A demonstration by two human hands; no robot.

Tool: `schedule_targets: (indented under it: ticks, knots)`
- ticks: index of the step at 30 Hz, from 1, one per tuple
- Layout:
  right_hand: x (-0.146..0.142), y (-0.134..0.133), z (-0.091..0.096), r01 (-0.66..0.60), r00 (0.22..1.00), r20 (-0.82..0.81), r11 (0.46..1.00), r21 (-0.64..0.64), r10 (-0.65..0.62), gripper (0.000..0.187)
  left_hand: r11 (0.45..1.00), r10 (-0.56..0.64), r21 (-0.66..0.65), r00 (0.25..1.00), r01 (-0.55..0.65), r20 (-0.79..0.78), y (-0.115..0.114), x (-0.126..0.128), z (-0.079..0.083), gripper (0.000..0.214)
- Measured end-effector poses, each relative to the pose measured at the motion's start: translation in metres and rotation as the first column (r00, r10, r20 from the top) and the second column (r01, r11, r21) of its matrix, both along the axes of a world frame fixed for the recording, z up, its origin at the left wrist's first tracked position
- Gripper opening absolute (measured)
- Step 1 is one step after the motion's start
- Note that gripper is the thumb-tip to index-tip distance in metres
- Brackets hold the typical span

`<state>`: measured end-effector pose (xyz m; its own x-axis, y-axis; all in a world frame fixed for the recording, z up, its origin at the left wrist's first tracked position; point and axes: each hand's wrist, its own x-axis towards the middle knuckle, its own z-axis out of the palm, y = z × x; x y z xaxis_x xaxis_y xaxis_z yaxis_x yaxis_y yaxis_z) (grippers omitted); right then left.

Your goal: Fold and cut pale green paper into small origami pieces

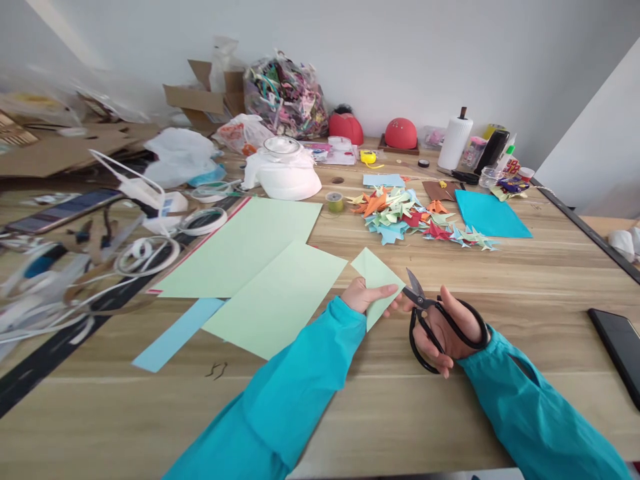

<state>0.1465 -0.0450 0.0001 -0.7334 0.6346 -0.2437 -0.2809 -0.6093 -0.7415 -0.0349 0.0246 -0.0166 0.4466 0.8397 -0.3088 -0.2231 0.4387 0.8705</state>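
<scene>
My left hand [361, 295] pinches a folded piece of light green paper [376, 272], thumb on top, raised above the wooden table. A crease runs across the paper. In my right hand [453, 327] is a pair of black-handled scissors [423, 300], fingers through the loops. The blades are parted, with their tips close to the paper's right corner; whether they touch it I cannot tell. Left of my left hand lie two light green sheets [280, 300], one overlapping the other. A blue paper strip [175, 337] sticks out beneath them.
Behind my hands lies a pile of colourful cut paper stars [400, 213], next to turquoise paper [493, 213]. A tape roll [335, 202] stands near the sheets. Cables [145, 257] and a phone [65, 210] clutter the left. Another black phone [617, 347] lies at right.
</scene>
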Motion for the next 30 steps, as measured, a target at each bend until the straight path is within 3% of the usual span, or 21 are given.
schedule_targets:
  ticks: [6, 15, 30]
  knots:
    - [0.0, 0.002, -0.003, -0.034, 0.999, -0.002, 0.999, -0.008, 0.034, 0.087, 0.998, -0.06, 0.018, 0.998, 0.06, 0.002, -0.003, 0.002, -0.002, 0.021]
    - [0.001, 0.002, -0.004, 0.069, 0.997, 0.041, 0.997, -0.039, -0.067, 0.074, 0.995, -0.064, 0.07, 0.997, 0.068, -0.047, -0.003, 0.001, 0.001, 0.025]
    - [-0.012, -0.004, -0.002, 0.205, 0.974, 0.07, 0.972, 0.114, -0.214, 0.076, 0.994, -0.102, 0.025, 0.995, 0.102, 0.002, -0.002, -0.004, -0.001, 0.03]
